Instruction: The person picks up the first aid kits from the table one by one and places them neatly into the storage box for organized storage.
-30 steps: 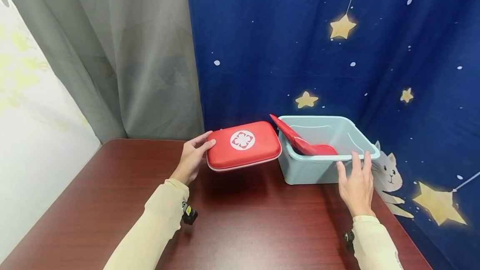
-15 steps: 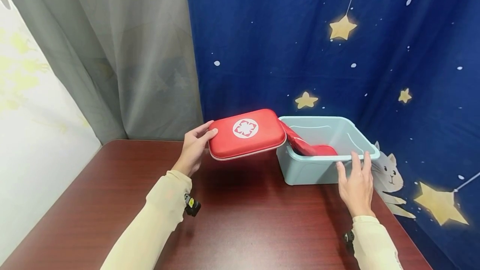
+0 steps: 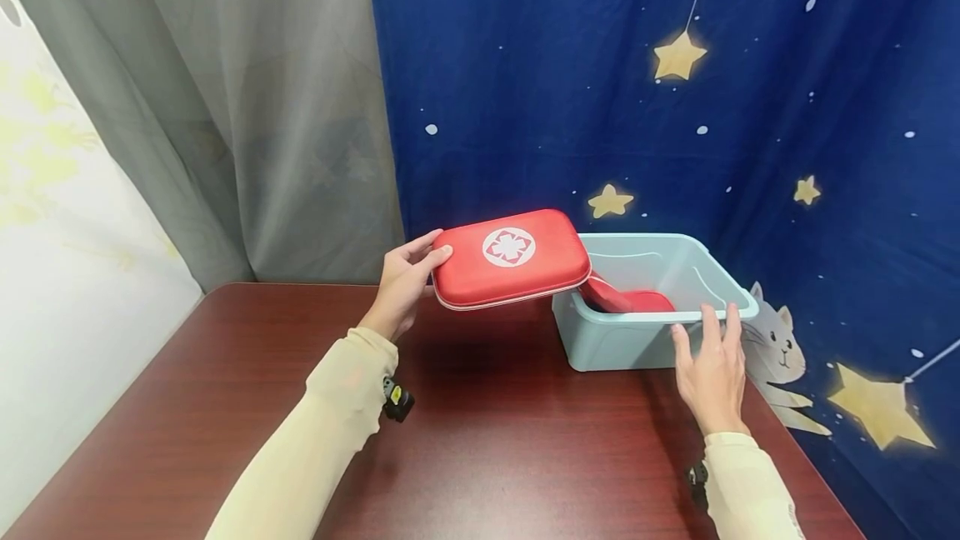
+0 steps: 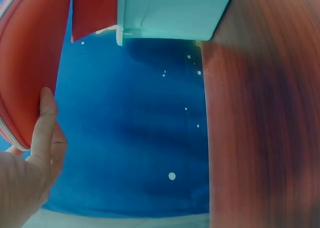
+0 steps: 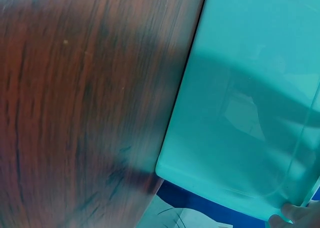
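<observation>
My left hand [image 3: 408, 282] pinches the left end of a red zippered first-aid case [image 3: 517, 261], thumb on top. The case bears a white round emblem, hangs tilted above the table, and overlaps the bin's left rim in the head view. In the left wrist view the case [image 4: 30, 62] stands apart from the bin's outer wall [image 4: 170, 12]. My right hand [image 3: 712, 373] holds the front right rim of a light-blue plastic storage bin [image 3: 622, 344], fingers over the edge and thumb outside. Red items [image 3: 648, 301] lie inside the bin; one leans up its left side, partly hidden by the case.
The bin stands at the back right of a dark reddish-brown wooden table [image 3: 525, 457]. Behind it hang a blue star-patterned curtain [image 3: 510, 107] and a grey curtain [image 3: 307, 123]. A white patterned surface [image 3: 75, 273] borders the left side.
My left hand has raised the first-aid case and moved it rightward, so it now covers more of the leaning red item. The right hand and the bin stay put.
</observation>
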Demonstrator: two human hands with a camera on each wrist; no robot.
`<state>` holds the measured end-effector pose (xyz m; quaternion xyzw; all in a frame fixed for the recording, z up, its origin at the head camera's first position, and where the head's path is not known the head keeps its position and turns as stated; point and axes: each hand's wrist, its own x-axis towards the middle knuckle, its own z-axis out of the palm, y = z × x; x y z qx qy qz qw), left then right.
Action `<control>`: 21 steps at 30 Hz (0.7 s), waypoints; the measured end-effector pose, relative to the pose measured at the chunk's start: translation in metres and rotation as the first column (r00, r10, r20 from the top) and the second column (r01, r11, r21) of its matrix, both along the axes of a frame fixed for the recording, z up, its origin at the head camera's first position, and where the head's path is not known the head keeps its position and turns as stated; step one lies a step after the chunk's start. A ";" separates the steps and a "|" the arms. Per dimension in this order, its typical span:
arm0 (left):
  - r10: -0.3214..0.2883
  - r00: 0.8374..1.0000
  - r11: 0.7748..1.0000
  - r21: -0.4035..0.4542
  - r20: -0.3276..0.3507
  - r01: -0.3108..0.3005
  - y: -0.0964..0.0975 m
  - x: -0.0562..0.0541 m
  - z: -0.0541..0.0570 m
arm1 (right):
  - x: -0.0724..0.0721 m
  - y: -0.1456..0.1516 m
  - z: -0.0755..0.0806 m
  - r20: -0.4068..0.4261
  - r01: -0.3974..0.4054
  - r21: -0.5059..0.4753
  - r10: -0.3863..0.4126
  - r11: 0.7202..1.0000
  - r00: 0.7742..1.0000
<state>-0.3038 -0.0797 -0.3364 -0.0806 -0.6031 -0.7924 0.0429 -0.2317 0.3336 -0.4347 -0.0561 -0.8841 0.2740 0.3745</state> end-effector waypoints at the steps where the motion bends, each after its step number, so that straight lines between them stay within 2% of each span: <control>1: 0.002 1.000 1.000 -0.003 0.003 -0.002 0.001 -0.001 0.001 | 0.000 0.000 0.001 0.006 0.001 0.000 -0.001 1.000 1.000; 12: 0.000 1.000 1.000 -0.019 0.014 0.000 0.017 -0.004 0.011 | 0.000 -0.001 0.004 0.050 0.008 -0.003 -0.008 1.000 0.999; 21: 0.001 0.999 1.000 -0.022 0.032 0.000 0.035 -0.007 0.018 | 0.000 0.000 0.006 0.052 0.009 -0.003 -0.009 1.000 0.999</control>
